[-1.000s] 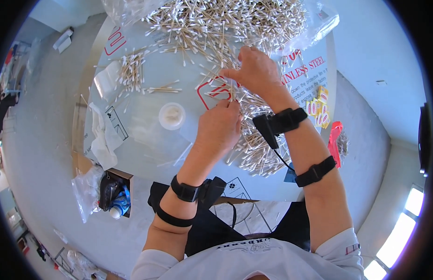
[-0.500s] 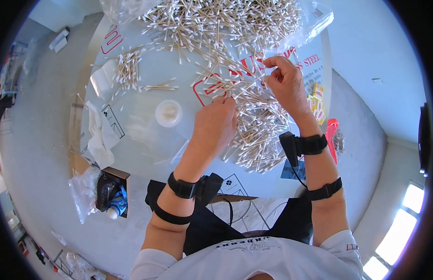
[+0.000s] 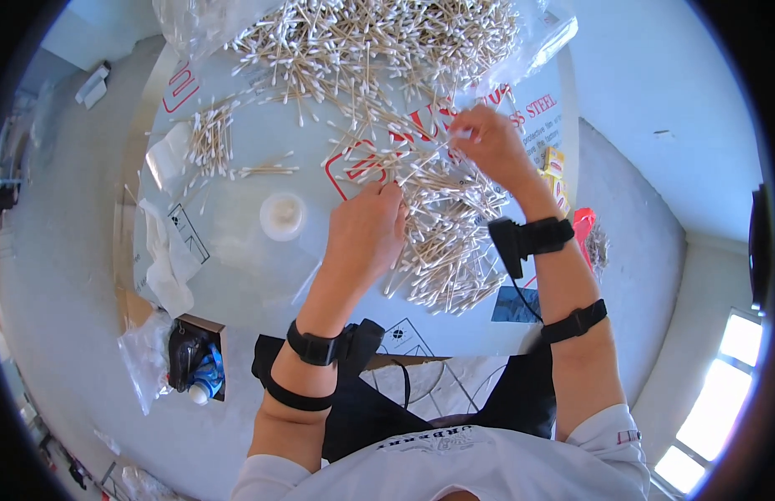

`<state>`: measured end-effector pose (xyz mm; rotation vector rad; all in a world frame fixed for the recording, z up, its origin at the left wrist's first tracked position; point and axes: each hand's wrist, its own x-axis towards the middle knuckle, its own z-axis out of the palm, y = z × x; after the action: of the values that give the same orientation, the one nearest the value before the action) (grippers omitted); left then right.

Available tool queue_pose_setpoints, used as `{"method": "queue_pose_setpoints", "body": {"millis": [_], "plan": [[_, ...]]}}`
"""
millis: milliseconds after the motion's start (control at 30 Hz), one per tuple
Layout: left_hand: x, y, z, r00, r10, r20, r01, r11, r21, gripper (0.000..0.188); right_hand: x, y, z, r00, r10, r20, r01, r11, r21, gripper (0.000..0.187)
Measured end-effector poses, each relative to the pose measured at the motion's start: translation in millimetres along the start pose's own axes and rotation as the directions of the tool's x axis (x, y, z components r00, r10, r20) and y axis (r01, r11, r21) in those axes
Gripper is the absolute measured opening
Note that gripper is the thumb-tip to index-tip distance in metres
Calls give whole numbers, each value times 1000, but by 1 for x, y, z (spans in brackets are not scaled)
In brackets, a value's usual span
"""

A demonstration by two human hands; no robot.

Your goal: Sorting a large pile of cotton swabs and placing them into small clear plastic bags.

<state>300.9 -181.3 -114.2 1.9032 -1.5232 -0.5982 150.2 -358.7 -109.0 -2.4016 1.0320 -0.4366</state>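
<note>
Cotton swabs with white tips and pale sticks lie all about my hands on a film-covered table [image 3: 237,284]. My left hand [image 3: 366,230] is closed at the left edge of a loose swab pile [image 3: 454,242], fingertips down among the sticks. What it pinches is hidden beneath the fingers. Above the pile's far right side, my right hand [image 3: 492,150] is pinched, its fingers slightly blurred. A white swab tip seems to show between them. Beyond both hands spreads a much larger swab heap [image 3: 379,42] on clear plastic.
A round white tub [image 3: 283,217] stands left of my left hand. Farther left are a small swab bundle [image 3: 210,138] and crumpled white tissue [image 3: 169,271]. Small yellow boxes [image 3: 554,171] sit at the right edge, near a red bag [image 3: 583,224]. An open carton [image 3: 220,334] stands below the table's left corner.
The whole view has shifted slightly, so the table appears farther left. My right hand's fingers have drawn together and dipped a little toward the swabs. My left hand stays nearly in place at the pile.
</note>
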Motion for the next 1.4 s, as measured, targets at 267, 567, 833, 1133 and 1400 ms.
{"method": "queue_pose_setpoints", "body": {"millis": [267,567,833,1133,1400], "plan": [[0,0,2,1000,11,7,-11,1000,-27,8,40,-10,-9,960,-55,-273,51,998,-25,25],[2,0,2,999,42,-7,-42,999,-22,11,122,5,-11,942,-20,-335,-162,846,-507,67],[3,2,4,999,51,-6,-51,999,4,12,144,14,-41,894,-304,-328,100,851,-515,27],[3,0,5,998,68,-14,-68,998,-5,12,119,-25,-31,707,-671,-222,383,628,-678,18],[1,-1,3,999,37,1,-37,999,-4,12,130,-11,7,829,-555,-68,399,673,-622,6]]}}
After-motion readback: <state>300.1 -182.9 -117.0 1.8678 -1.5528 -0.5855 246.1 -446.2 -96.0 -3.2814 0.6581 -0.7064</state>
